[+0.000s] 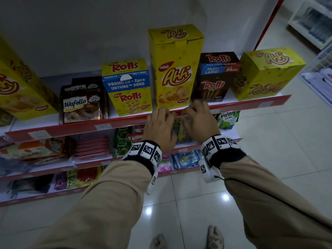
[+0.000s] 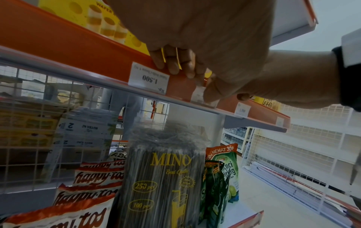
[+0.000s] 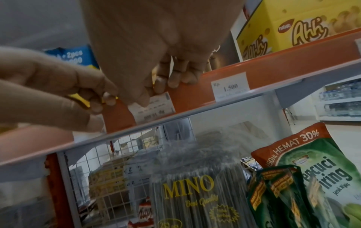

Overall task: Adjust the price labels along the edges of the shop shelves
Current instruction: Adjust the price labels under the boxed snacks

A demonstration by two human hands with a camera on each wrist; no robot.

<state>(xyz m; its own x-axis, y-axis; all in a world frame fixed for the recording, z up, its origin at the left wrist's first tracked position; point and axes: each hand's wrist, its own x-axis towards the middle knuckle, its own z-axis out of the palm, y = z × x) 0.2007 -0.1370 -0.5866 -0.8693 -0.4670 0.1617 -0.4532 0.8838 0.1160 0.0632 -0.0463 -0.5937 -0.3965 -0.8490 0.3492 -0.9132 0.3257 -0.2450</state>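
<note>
A white price label [image 3: 156, 108] sits in the red label strip [image 1: 125, 121] on the top shelf's front edge, below the tall yellow Ahh box [image 1: 176, 69]. My right hand [image 1: 190, 109] hooks its fingers [image 3: 175, 77] over the strip's top edge while its thumb presses on the label, whose print reads upside down. Just left of it, my left hand [image 1: 167, 114] curls its fingers [image 2: 171, 66] over the same strip [image 2: 58, 40]. In the right wrist view the left thumb lies against the strip's face. The hands hide the label in the head view.
Other labels reading 1.500 sit in the strip, one [image 2: 150, 77] left of my hands and one [image 3: 230, 86] to their right. Rolls boxes [image 1: 127, 87] and a Wafello pack [image 1: 82, 105] flank the Ahh box. A Mino straw pack [image 2: 166, 177] and a green dish-soap pouch [image 3: 322, 177] stand on the shelf below.
</note>
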